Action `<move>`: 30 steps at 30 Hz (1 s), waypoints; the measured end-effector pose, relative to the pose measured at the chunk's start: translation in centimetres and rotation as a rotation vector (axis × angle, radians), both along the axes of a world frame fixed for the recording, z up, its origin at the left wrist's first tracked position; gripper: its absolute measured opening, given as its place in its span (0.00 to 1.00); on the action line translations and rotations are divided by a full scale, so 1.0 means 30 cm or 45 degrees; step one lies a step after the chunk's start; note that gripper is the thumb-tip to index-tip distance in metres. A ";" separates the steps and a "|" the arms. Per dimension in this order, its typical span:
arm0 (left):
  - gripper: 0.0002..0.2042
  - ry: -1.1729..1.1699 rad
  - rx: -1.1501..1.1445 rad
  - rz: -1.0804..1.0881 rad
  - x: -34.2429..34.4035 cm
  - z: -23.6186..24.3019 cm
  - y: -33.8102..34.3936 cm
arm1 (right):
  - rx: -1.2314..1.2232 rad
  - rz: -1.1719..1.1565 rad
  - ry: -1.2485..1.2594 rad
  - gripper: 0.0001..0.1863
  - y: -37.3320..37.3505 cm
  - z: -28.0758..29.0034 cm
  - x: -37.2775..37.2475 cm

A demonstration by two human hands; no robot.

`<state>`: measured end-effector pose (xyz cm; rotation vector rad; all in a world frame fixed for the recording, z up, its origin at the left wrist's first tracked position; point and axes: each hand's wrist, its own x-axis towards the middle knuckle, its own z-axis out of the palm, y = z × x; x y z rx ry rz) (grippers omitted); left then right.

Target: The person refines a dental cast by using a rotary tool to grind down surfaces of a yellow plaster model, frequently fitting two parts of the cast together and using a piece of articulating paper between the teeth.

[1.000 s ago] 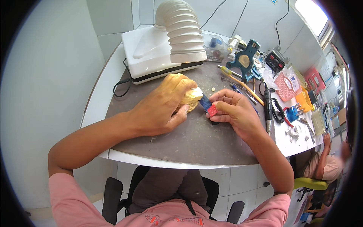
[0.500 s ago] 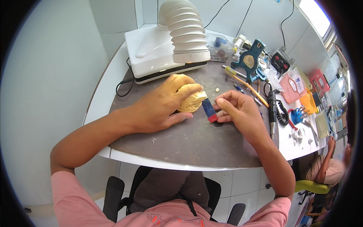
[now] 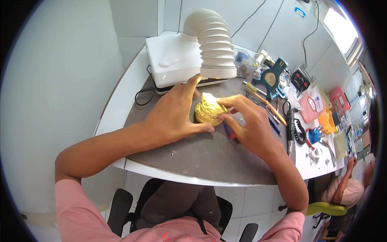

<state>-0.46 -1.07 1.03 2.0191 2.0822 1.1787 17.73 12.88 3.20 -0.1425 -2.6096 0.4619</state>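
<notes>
Our right hand (image 3: 254, 123) has a rounded yellow plaster-looking dental cast (image 3: 207, 112) pinched lightly, while our left hand (image 3: 171, 111) is just spread wide beside it.

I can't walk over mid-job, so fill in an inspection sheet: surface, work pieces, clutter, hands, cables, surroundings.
Surface: grey mat on a white table; one pale speck toward the front.
Work pieces: yellow cast between the hands; blue-and-red strip partly hidden by the right hand.
Clutter: blue pen and other tools right of the cast; white crumbs and pink basket farther right.
Hands: right fingers grip the cast; left hand open beside it, contact unclear.
Cables: black cable by the white machine; coiled cord beside the handpiece.
Surroundings: another person seated at right; window behind.
</notes>
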 end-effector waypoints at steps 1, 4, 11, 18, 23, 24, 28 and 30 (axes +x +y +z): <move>0.51 -0.099 -0.133 0.017 0.007 0.021 -0.007 | -0.055 -0.012 0.000 0.22 0.003 -0.003 0.004; 0.47 -0.254 -0.184 0.007 -0.006 0.008 -0.001 | -0.296 -0.048 0.024 0.27 -0.025 0.014 0.008; 0.31 -1.062 -0.151 -0.374 -0.004 -0.005 0.007 | -0.564 -0.149 0.034 0.32 -0.025 0.006 0.022; 0.25 -1.253 -0.195 -0.454 -0.002 -0.009 0.017 | -0.799 0.072 0.226 0.29 0.010 -0.044 0.015; 0.27 -1.208 -0.123 -0.490 -0.004 -0.023 0.024 | -0.679 0.067 0.225 0.30 0.016 -0.043 0.026; 0.27 -1.171 -0.088 -0.497 -0.002 -0.026 0.023 | -0.683 0.066 0.221 0.30 0.015 -0.041 0.028; 0.26 -1.146 -0.146 -0.430 0.001 -0.002 0.016 | -0.611 0.040 0.197 0.32 0.024 -0.035 0.025; 0.24 -1.065 -0.188 -0.346 0.002 0.008 0.006 | -0.572 0.059 0.207 0.32 0.020 -0.026 0.019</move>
